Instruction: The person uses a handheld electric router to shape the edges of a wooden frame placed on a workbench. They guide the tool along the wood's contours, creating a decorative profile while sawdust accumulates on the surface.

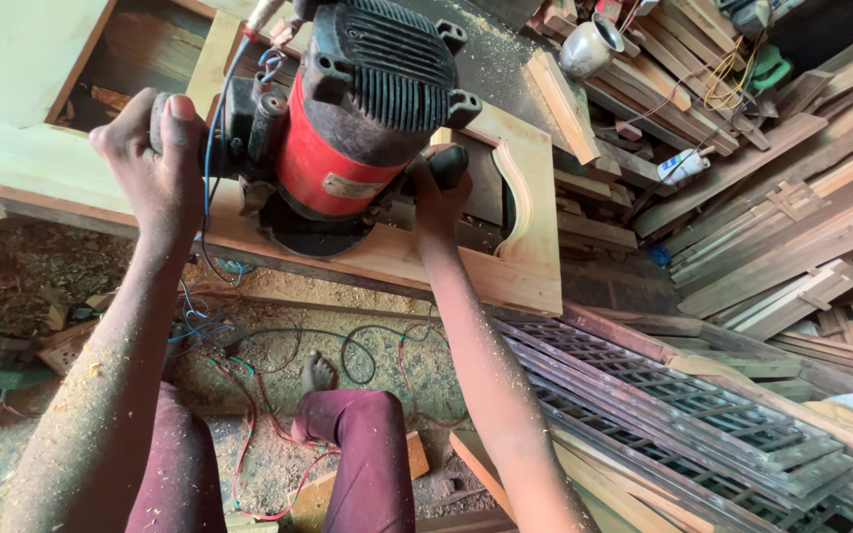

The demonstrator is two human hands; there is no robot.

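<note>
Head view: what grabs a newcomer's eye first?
The big red-and-black router at top centre, standing on a pale wooden frame. The left hand and right hand grip its side knobs, forearms dusted with sawdust. Stacked timber fills the right side, and tangled wires lie on the floor below.

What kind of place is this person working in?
Most likely a carpentry workshop. Both hands, left hand and right hand, grip a red and black router standing on a pale wooden frame. Sawdust covers the floor, and wooden planks are stacked at the right.
</note>
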